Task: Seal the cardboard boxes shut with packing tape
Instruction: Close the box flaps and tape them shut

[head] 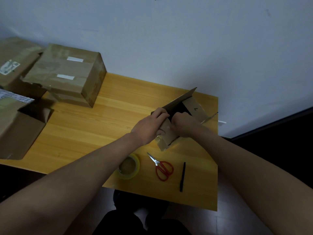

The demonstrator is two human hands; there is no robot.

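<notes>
A small open cardboard box [194, 107] lies near the table's right edge with its flaps standing up and a dark inside. My left hand [149, 126] grips the box's near left flap, fingers curled over its edge. My right hand [184, 124] grips the near end flap beside it, fingers curled into the opening. A roll of clear packing tape [130, 166] lies flat on the table in front of the box, partly hidden by my left forearm.
Red-handled scissors [163, 167] and a black pen [183, 176] lie right of the tape. A taped large box [67, 73] stands at the back left, more boxes [15, 65] behind it, and an open box [18, 131] at the left edge. The wooden table [101, 124] ends close on the right.
</notes>
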